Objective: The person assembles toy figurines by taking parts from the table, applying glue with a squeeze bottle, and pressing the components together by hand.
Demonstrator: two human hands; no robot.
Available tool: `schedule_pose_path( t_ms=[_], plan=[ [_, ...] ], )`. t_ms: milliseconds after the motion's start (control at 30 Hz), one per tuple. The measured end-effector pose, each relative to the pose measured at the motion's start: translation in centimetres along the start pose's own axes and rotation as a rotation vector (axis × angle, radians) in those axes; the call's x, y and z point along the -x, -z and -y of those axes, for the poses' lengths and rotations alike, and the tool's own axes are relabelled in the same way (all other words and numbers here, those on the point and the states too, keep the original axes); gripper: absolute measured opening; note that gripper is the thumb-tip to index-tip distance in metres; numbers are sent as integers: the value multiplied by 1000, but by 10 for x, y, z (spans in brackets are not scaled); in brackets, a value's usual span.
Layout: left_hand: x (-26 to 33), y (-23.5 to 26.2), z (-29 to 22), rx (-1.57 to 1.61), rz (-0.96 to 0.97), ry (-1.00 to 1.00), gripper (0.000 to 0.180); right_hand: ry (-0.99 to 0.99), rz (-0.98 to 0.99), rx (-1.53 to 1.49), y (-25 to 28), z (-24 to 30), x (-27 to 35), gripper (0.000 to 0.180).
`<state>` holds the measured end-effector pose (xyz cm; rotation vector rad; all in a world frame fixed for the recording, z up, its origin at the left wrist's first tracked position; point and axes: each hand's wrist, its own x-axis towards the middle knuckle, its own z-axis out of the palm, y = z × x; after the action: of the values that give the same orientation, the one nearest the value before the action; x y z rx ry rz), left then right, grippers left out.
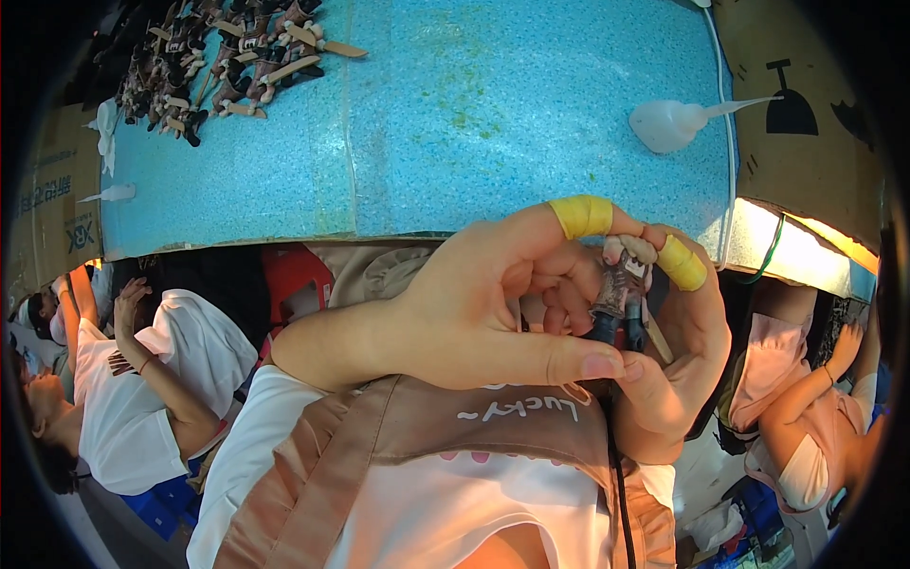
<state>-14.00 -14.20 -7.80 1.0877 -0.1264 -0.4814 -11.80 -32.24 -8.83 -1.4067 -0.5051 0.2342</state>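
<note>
My left hand [474,303] and my right hand [697,332] meet in front of my chest, just below the table edge. Together they pinch a small toy-like piece [618,292] with a pale top, a clear middle and dark lower ends. Yellow tape wraps the index finger of each hand. My left thumb presses against my right thumb under the piece. A thin black cord [618,484] hangs down from the hands over my apron.
A blue speckled table top [474,114] lies ahead. A heap of several small brown and tan figure parts [223,62] sits far left, a white squeeze bottle [675,123] with a long nozzle far right. Cardboard boxes [806,123] flank the table. Other people sit at left [133,379] and right [806,408].
</note>
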Motion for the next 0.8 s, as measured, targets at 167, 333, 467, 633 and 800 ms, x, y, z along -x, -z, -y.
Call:
schedule_pose_path(
  t_ms=[167, 333, 467, 633, 800],
  plan=[
    [0, 2, -6, 12, -22, 66, 70, -143, -113, -133, -10, 9, 3, 64],
    [2, 10, -2, -287, 2, -41, 64, -333, -270, -402, -14, 19, 1, 65],
    [0, 11, 1, -383, -37, -148, 59, -203, -192, -318, -18, 11, 2, 65],
    [1, 7, 1, -98, 20, -59, 56, -167, -147, -274, -15, 9, 3, 66],
    [2, 5, 7, 366, 0, 37, 62, 53, -104, 66, -14, -2, 1, 71]
  ],
)
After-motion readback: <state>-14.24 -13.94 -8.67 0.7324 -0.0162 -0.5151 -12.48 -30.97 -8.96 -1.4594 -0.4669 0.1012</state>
